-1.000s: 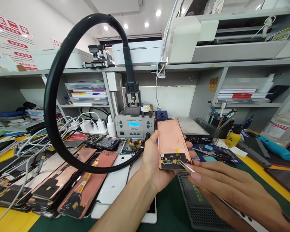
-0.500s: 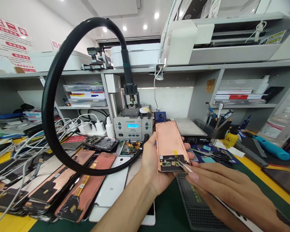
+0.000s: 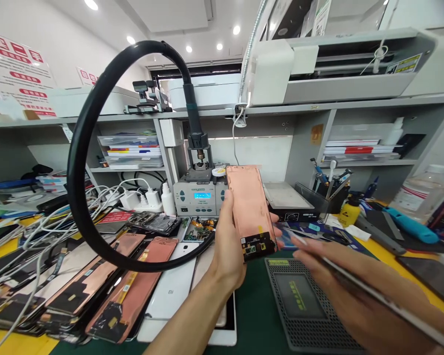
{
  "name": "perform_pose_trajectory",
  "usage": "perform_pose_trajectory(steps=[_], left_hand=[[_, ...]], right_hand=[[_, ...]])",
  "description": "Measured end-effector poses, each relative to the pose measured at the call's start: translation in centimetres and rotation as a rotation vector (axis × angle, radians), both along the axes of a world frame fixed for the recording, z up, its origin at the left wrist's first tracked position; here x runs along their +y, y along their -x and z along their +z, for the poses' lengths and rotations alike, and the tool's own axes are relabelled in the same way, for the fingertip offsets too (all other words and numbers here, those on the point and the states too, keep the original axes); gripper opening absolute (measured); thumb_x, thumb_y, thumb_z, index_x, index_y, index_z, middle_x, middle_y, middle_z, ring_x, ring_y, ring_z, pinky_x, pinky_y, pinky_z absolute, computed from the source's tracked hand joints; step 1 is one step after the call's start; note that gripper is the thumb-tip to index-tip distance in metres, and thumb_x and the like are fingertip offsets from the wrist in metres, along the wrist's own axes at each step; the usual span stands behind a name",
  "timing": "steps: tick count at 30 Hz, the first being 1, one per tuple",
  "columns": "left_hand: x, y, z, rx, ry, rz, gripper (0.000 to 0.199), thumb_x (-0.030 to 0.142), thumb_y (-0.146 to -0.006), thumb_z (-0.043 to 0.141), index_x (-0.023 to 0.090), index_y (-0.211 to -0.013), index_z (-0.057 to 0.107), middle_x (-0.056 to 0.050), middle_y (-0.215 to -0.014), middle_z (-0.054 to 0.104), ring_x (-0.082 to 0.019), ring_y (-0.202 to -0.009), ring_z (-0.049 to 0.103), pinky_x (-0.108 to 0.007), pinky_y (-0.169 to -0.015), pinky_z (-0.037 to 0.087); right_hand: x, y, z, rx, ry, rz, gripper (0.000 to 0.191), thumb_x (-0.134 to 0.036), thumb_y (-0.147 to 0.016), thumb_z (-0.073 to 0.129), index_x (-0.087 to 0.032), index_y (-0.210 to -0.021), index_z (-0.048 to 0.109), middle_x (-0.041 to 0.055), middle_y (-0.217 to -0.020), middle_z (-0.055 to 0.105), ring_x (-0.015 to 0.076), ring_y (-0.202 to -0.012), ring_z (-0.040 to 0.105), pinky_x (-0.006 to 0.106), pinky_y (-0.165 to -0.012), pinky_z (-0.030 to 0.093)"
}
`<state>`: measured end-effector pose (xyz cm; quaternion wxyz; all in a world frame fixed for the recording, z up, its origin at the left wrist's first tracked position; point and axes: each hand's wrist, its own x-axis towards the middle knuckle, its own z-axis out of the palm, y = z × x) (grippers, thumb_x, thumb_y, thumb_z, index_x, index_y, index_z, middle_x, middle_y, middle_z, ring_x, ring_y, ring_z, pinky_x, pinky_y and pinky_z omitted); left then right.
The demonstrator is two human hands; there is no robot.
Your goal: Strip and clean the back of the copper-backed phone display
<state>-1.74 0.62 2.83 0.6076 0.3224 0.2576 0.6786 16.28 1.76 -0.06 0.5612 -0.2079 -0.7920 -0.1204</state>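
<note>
My left hand [image 3: 227, 246] is wrapped round a phone screen assembly [image 3: 249, 199], its copper-coloured back towards me. A black strip with small circuit parts and connectors runs along its lower end. Just right of it, my right hand [image 3: 358, 286] grips metal tweezers [image 3: 377, 293], slightly blurred, with their tips apart from the screen. Below the hands lies a dark perforated mat [image 3: 284, 320] with a smooth panel in its middle.
Copper-backed screens [image 3: 136, 286] and a white phone [image 3: 173, 291] lie at left under a thick black hose loop [image 3: 76, 162]. Behind stands a hot-air station [image 3: 196, 197]. At right are a tool holder [image 3: 331, 192], a yellow bottle [image 3: 350, 213] and a blue-handled tool [image 3: 414, 227].
My left hand has raised the screen assembly and tilted it slightly. My right hand has drawn the tweezers away from its black lower strip, to the right. The camera view has shifted a little.
</note>
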Motion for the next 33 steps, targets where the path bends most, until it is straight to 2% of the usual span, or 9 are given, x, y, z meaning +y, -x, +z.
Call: perform_pose_trajectory(steps=[4,6,8,13,17,20,24,27,33], left_hand=[[-0.2,0.0,-0.1,0.168,-0.082,0.209,0.069,0.067,-0.099,0.035,0.010,-0.096,0.074,-0.013,-0.090,0.074,-0.023,-0.070,0.069,-0.034,-0.066,0.058],[-0.3,0.0,-0.1,0.250,-0.119,0.275,0.068,0.066,-0.100,0.034,0.011,-0.097,0.074,-0.013,-0.092,0.074,-0.022,-0.074,0.069,-0.032,-0.069,0.057],[-0.3,0.1,-0.2,0.287,-0.128,0.282,0.067,0.067,-0.099,0.036,0.012,-0.101,0.073,-0.012,-0.092,0.074,-0.021,-0.076,0.068,-0.031,-0.070,0.056],[-0.2,0.1,-0.2,0.284,-0.094,0.267,0.067,0.069,-0.097,0.040,0.011,-0.108,0.072,-0.013,-0.092,0.073,-0.023,-0.076,0.068,-0.032,-0.068,0.056],[-0.1,-0.1,-0.3,0.316,-0.053,0.247,0.070,0.074,-0.093,0.042,0.011,-0.102,0.072,-0.013,-0.091,0.072,-0.023,-0.074,0.068,-0.033,-0.067,0.056],[0.1,-0.4,-0.5,0.334,0.026,0.221,0.074,0.078,-0.090,0.043,0.010,-0.096,0.072,-0.012,-0.086,0.072,-0.022,-0.070,0.066,-0.032,-0.064,0.055],[0.2,-0.9,-0.7,0.250,0.166,0.113,0.075,0.076,-0.093,0.038,0.009,-0.090,0.072,-0.011,-0.075,0.071,-0.019,-0.060,0.063,-0.029,-0.060,0.052],[0.2,-1.1,-0.6,0.166,0.212,0.071,0.068,0.071,-0.093,0.043,0.010,-0.090,0.072,-0.011,-0.078,0.072,-0.018,-0.061,0.064,-0.027,-0.059,0.051],[0.1,-1.1,-0.6,0.151,0.242,0.080,0.066,0.070,-0.092,0.046,0.009,-0.089,0.072,-0.011,-0.078,0.071,-0.019,-0.061,0.064,-0.029,-0.060,0.051]], right_hand=[[2.0,-0.4,1.5,0.192,0.338,-0.180,0.017,-0.036,-0.093,0.071,-0.021,-0.097,0.079,0.0041,-0.086,0.082,0.0232,-0.072,0.079,0.028,-0.060,0.063],[3.5,-1.1,2.0,-0.045,0.652,-0.055,0.031,-0.043,-0.094,0.068,-0.021,-0.073,0.076,0.0028,-0.071,0.079,0.0211,-0.059,0.076,0.025,-0.046,0.057],[4.7,-1.8,1.8,-0.365,0.879,0.062,0.031,-0.036,-0.098,0.062,-0.020,-0.074,0.072,0.0001,-0.060,0.073,0.0172,-0.050,0.071,0.023,-0.042,0.052],[5.2,-2.9,-0.6,-0.718,0.488,-0.134,0.037,-0.015,-0.087,0.069,-0.022,-0.053,0.054,-0.0045,-0.043,0.052,0.0135,-0.037,0.051,0.024,-0.037,0.024],[4.7,-2.8,-1.4,-0.768,0.442,-0.131,0.046,-0.014,-0.078,0.077,-0.021,-0.043,0.047,-0.0053,-0.038,0.041,0.0117,-0.033,0.041,0.026,-0.038,0.016],[3.9,-1.9,-0.6,-0.708,0.350,-0.062,0.031,-0.020,-0.086,0.074,-0.022,-0.058,0.063,-0.0028,-0.052,0.056,0.0138,-0.043,0.054,0.026,-0.042,0.031],[2.4,-0.2,0.2,-0.473,0.028,0.104,0.011,-0.013,-0.097,0.060,-0.015,-0.100,0.071,0.0069,-0.087,0.072,0.0205,-0.081,0.070,0.032,-0.068,0.053],[1.6,0.5,0.1,-0.453,-0.134,0.123,0.013,-0.009,-0.096,0.062,-0.009,-0.107,0.069,0.0101,-0.095,0.074,0.0233,-0.095,0.070,0.034,-0.077,0.057],[1.7,0.3,-0.1,-0.466,-0.126,0.149,0.014,-0.009,-0.097,0.060,-0.010,-0.109,0.068,0.0097,-0.098,0.076,0.0222,-0.096,0.072,0.036,-0.083,0.061]])
